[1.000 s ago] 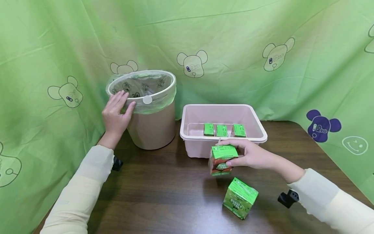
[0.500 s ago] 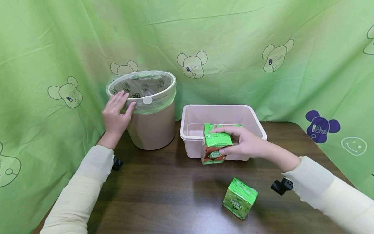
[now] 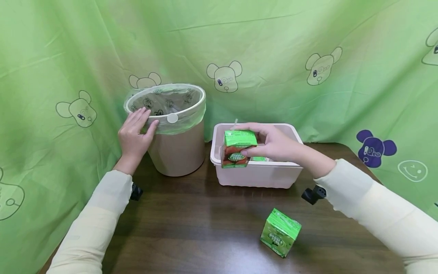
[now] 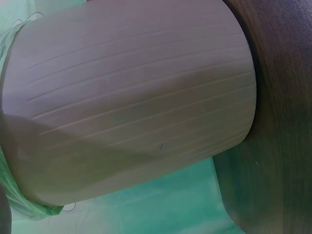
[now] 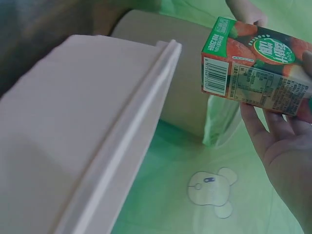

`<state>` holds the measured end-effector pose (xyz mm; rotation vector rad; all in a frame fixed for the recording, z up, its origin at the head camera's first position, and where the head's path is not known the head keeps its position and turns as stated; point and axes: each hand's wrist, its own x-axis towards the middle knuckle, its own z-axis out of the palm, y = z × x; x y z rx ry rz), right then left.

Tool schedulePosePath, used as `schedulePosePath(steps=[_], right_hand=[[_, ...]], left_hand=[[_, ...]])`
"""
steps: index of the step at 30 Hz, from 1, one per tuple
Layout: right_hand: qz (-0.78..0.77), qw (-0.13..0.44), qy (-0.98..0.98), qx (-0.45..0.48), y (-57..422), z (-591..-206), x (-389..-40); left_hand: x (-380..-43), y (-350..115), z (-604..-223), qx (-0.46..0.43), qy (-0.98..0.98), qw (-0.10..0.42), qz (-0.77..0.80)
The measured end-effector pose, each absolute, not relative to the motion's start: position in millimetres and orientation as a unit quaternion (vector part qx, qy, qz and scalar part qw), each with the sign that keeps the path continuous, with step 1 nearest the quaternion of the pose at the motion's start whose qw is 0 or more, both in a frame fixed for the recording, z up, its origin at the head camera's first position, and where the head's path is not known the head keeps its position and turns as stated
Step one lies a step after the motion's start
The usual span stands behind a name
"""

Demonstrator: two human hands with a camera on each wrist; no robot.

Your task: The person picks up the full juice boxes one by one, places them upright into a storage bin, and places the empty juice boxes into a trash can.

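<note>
My right hand (image 3: 268, 142) grips a juice box (image 3: 236, 158) with a green top and red strawberry-printed sides, thumb on its front. The box is upright over the front left rim of a pink plastic tub (image 3: 260, 177), and a straw sticks up behind it. In the right wrist view the juice box (image 5: 253, 66) shows its barcode side. My left hand (image 3: 133, 133) rests on the front left rim of a lined trash can (image 3: 179, 152), fingers across the rim and thumb outside. Another juice box (image 3: 281, 233), green all over, stands on the table.
Inside the tub, part of another green-topped box (image 3: 259, 158) shows below the right hand; the rest is hidden. A clear patterned liner (image 3: 164, 127) folds over the trash can's rim. A green printed curtain (image 3: 273, 95) hangs behind the brown wooden table (image 3: 191, 236).
My right hand has raised the strawberry juice box away and to the left, from in front of the tub to over its front rim. The left hand stays on the trash can.
</note>
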<state>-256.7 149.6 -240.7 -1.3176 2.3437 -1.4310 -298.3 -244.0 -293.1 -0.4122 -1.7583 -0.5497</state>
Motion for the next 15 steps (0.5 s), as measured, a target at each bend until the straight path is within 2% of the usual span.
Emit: schedulePosePath(steps=[15], right_hand=[[-0.53, 0.0, 0.718, -0.452, 103, -196, -286]], left_hand=[[-301, -246, -293, -0.178, -0.752, 0.592, -0.228]])
